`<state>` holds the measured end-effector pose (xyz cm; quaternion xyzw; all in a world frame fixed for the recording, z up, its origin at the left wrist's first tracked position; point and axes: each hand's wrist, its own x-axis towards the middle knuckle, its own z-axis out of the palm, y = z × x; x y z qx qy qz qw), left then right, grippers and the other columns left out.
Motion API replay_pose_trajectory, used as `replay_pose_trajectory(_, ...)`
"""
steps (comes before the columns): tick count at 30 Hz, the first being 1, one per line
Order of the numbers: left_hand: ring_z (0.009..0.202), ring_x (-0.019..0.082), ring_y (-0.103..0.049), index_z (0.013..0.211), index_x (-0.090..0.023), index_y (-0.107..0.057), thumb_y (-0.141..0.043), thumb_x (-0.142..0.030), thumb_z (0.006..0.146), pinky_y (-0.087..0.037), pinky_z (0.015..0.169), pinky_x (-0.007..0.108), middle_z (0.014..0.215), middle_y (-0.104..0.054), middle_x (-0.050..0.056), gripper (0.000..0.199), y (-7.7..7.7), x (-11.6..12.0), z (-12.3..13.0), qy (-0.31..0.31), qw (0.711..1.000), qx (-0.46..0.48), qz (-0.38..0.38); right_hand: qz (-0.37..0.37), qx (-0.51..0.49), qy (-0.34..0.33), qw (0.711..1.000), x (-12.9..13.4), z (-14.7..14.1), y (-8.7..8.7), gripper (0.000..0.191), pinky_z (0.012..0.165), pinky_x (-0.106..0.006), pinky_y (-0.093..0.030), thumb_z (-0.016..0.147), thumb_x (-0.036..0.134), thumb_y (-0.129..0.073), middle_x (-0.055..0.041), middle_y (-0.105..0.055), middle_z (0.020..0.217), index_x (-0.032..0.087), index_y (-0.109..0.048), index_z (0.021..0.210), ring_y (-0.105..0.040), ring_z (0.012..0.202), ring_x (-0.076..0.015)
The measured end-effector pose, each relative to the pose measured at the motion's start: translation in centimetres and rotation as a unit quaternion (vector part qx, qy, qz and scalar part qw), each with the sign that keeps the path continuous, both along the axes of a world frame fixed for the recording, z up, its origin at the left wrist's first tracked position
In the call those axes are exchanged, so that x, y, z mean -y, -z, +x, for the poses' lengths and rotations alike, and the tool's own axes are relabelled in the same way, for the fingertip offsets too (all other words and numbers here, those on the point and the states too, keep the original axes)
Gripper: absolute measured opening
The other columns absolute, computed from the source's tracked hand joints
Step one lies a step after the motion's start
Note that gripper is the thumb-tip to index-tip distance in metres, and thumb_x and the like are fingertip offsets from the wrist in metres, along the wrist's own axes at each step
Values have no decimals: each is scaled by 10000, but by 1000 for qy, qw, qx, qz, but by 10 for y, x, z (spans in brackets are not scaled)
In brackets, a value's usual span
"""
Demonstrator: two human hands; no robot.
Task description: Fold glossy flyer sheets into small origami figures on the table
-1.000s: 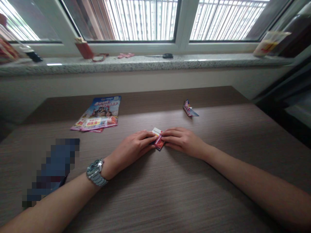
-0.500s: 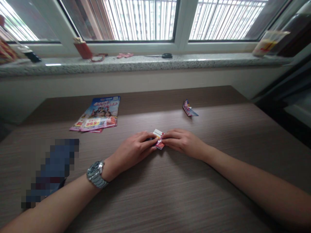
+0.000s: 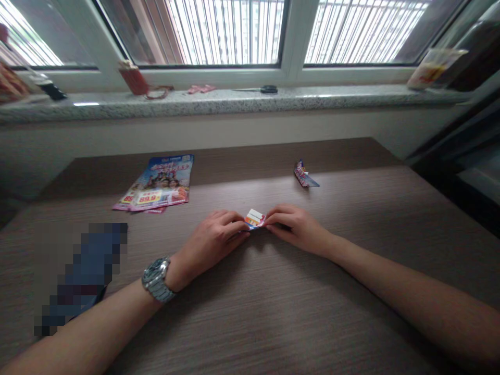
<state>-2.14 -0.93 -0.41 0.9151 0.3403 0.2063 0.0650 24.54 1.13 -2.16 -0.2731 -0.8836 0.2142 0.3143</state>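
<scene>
A small piece of folded printed paper [image 3: 255,217], white with orange, blue and red print, is between my hands at the middle of the table. My left hand [image 3: 219,232], below a silver wristwatch [image 3: 158,279], pinches its left edge. The right edge is pinched between the thumb and fingers of my right hand [image 3: 295,224]. Fingertips cover both ends of the paper. Farther back on the right lies another folded paper piece [image 3: 303,176], standing partly upright on its creases.
The wood-grain table [image 3: 250,323] reaches back to the wall. Several printed flyers [image 3: 164,182] lie stacked at the left, with a blurred-out dark blue thing [image 3: 88,265] nearer me. Scissors [image 3: 267,89], a red item [image 3: 134,79] and a plastic bag [image 3: 433,70] are on the windowsill.
The lower flap of the paper has turned up, so its lower edge now shows blue where red and pink print was. My fingers have moved slightly apart.
</scene>
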Motion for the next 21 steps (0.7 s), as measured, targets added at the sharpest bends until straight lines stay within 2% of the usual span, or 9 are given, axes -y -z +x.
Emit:
replay_pose_trajectory(5, 893, 193, -628, 1033, -201, -702, -605, -265, 1020, -466, 815, 334, 1024, -706, 46, 117, 0, 0, 1, -5, 1000, 17, -15, -29, 1, 16, 999, 1, -2, -2, 112, 886, -356, -529, 983, 179, -617, -97, -724, 1032, 184, -721, 1024, -666, 984, -219)
replay_pose_trajectory(10, 888, 193, -637, 975, -200, -705, -618, -271, 1010, -455, 807, 326, 992, -708, 45, 118, 3, -1, 3, -25, 999, 32, -30, -67, 5, 47, 997, 2, -5, -6, 107, 782, -304, -503, 981, 184, -625, -70, -698, 963, 185, -714, 1040, -647, 874, -188)
replay_pose_trajectory(15, 849, 187, -655, 1102, -205, -672, -643, -265, 994, -453, 786, 309, 950, -723, 29, 127, 7, -3, 3, -65, 995, 61, -42, -120, -26, 69, 990, 2, -9, -6, 95, 730, -270, -484, 956, 171, -666, -35, -703, 929, 180, -685, 1049, -644, 809, -156)
replay_pose_trajectory(21, 832, 174, -670, 1111, -215, -649, -666, -223, 971, -455, 767, 283, 937, -730, 9, 141, 6, -3, 5, -93, 992, 75, -45, -97, -32, 98, 990, 0, -11, -3, 69, 707, -257, -478, 952, 197, -693, -26, -687, 914, 194, -683, 1020, -634, 795, -151)
